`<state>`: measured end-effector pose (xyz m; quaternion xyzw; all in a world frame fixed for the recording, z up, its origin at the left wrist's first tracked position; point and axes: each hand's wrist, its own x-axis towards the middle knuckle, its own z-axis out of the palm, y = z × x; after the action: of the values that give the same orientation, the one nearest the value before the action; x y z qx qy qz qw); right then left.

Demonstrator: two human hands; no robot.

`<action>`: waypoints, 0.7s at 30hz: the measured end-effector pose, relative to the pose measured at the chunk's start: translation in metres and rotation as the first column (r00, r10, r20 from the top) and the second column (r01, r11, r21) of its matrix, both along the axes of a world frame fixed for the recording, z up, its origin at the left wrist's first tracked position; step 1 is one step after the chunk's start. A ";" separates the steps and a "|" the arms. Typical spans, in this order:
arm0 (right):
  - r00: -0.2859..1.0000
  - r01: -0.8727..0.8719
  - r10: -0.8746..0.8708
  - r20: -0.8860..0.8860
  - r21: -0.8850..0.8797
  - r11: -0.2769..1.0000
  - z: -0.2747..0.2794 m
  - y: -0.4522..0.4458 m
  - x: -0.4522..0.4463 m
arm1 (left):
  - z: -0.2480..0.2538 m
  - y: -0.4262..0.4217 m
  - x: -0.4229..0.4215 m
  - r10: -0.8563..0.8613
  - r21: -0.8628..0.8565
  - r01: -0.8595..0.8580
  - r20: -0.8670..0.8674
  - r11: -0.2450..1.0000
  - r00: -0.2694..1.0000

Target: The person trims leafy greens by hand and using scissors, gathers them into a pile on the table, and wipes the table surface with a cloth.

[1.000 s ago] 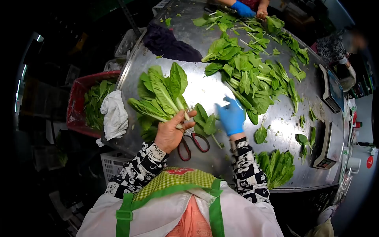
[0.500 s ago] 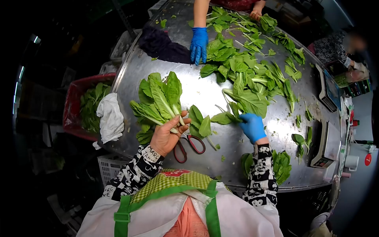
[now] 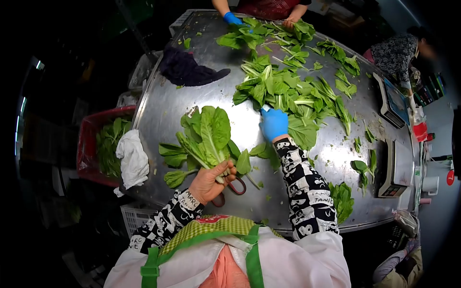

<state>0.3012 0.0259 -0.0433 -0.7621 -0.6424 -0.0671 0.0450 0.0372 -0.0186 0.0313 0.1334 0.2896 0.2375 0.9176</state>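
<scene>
My bare left hand [image 3: 211, 183] is closed around the stems of a bunch of leafy greens [image 3: 210, 137], leaves pointing away from me. Just beside and partly under that hand lie red-handled scissors [image 3: 236, 186]. Loose leaves [image 3: 244, 162] rest to the right of the bunch. My right hand [image 3: 274, 124], in a blue glove, is at the near edge of the large pile of greens [image 3: 288, 89]. Its fingers are bent against the stems and mostly hidden, so its grip cannot be made out.
A dark cloth [image 3: 187, 69] lies at the table's far left. Left of the metal table [image 3: 158, 110] are a red crate [image 3: 89, 146] of greens and a white cloth [image 3: 132, 158]. Two scales [image 3: 394, 168] stand right. A co-worker's gloved hand [image 3: 233, 19] touches greens at the far edge.
My right hand has moved forward and left to the pile. The bunch in my left hand has shifted slightly right and nearer me. The co-worker's gloved hand has drawn back with some greens.
</scene>
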 end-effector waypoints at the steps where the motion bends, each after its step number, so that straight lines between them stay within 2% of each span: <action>1: 1.000 0.025 -0.025 0.010 -0.030 0.999 -0.007 0.004 0.003 | -0.002 0.000 -0.003 0.020 -0.008 -0.020 -0.022 1.000 1.000; 4: 1.000 0.003 -0.001 0.027 -0.063 0.998 0.002 -0.006 -0.004 | -0.007 0.002 -0.011 0.065 -0.031 -0.067 -0.058 0.997 0.996; 6: 0.993 -0.098 0.089 0.075 0.122 0.988 0.031 -0.026 -0.021 | -0.009 0.006 -0.011 0.110 -0.003 -0.111 -0.107 0.994 0.988; 10: 0.965 -0.238 0.262 -0.036 0.308 0.921 0.089 -0.075 -0.074 | -0.003 0.012 0.000 0.085 -0.079 -0.101 -0.180 0.992 0.980; 12: 0.902 -0.332 0.397 -0.169 0.314 0.889 0.109 -0.097 -0.098 | -0.006 0.012 0.004 0.069 -0.121 -0.088 -0.152 0.989 0.986; 13: 0.898 -0.333 0.400 -0.182 0.311 0.890 0.110 -0.106 -0.106 | -0.005 0.010 0.006 0.046 -0.130 -0.061 -0.117 0.990 0.992; 15: 0.768 -0.447 0.575 -0.280 0.408 0.796 0.111 -0.120 -0.119 | -0.006 0.008 0.006 0.025 -0.142 -0.037 -0.087 0.989 0.996; 18: 0.692 -0.532 0.634 -0.345 0.350 0.771 0.096 -0.130 -0.128 | -0.014 0.006 0.006 -0.166 -0.091 0.163 -0.028 0.982 0.986; 19: 0.667 -0.521 0.635 -0.390 0.365 0.772 0.093 -0.132 -0.130 | -0.013 0.008 0.004 -0.226 -0.178 0.226 0.021 0.958 0.974; 20: 0.667 -0.520 0.635 -0.391 0.366 0.772 0.093 -0.133 -0.130 | -0.014 0.008 0.004 -0.226 -0.179 0.226 0.019 0.958 0.974; 21: 0.618 -0.482 0.631 -0.468 0.409 0.775 0.096 -0.134 -0.129 | -0.016 0.007 0.005 -0.170 -0.169 0.169 0.010 0.971 0.985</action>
<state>0.1723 -0.1078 0.0529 -0.4936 -0.7885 0.1087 0.3504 0.0426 -0.0117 0.0148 0.0795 0.2983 0.1326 0.9419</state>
